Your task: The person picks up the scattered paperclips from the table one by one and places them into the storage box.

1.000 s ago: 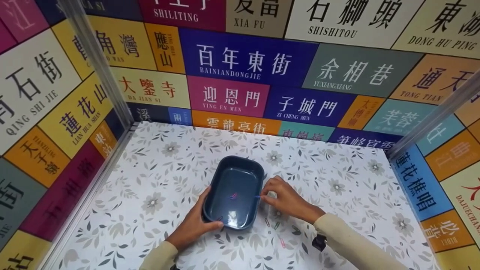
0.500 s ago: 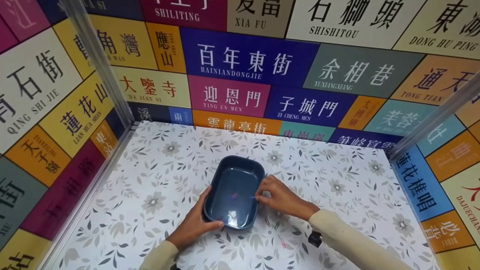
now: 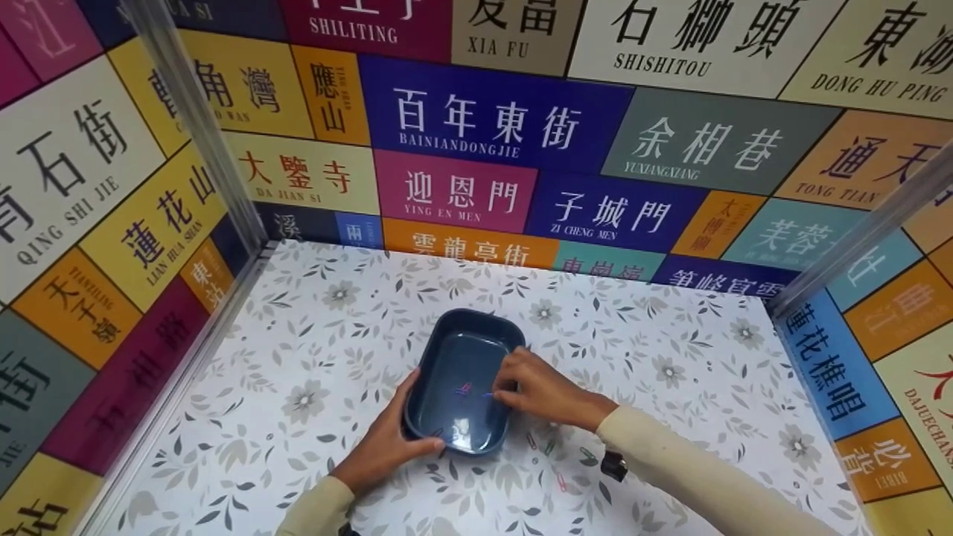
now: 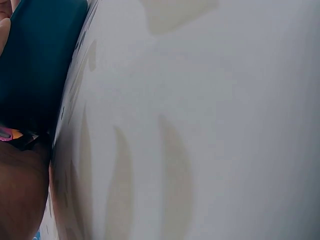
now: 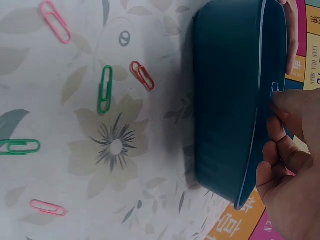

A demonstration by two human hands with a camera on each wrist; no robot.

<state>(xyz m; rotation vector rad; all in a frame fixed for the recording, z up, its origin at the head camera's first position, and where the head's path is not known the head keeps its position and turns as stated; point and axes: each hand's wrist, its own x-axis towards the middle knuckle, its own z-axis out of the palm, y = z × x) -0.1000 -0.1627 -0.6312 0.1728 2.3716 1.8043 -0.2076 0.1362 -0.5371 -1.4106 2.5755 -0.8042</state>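
Note:
A dark blue rectangular dish [image 3: 476,320] sits on the patterned tabletop. My left hand [image 3: 376,454] grips its left side, the thumb over the near corner. Over the right rim, my right hand [image 3: 547,391] pinches a blue paper clip [image 5: 274,89] between thumb and forefinger, above the dish's inside. Within the dish lie a few small paper clips [image 3: 465,388], pink and blue-purple, with another reddish one [image 3: 438,434] by the near wall. In the left wrist view only the dish's outer wall [image 4: 42,60] and part of the hand show.
Right of the dish, several loose paper clips lie on the table: a red one [image 5: 142,76], a green one [image 5: 105,90], a pink one [image 5: 56,21], another green one [image 5: 20,146] and another pink one [image 5: 48,207]. Sign-printed walls [image 3: 484,112] enclose the table [image 3: 335,372].
My right hand has moved left, from beside the dish's right rim to over its inside, carrying the blue paper clip. The left hand and the dish have stayed in place.

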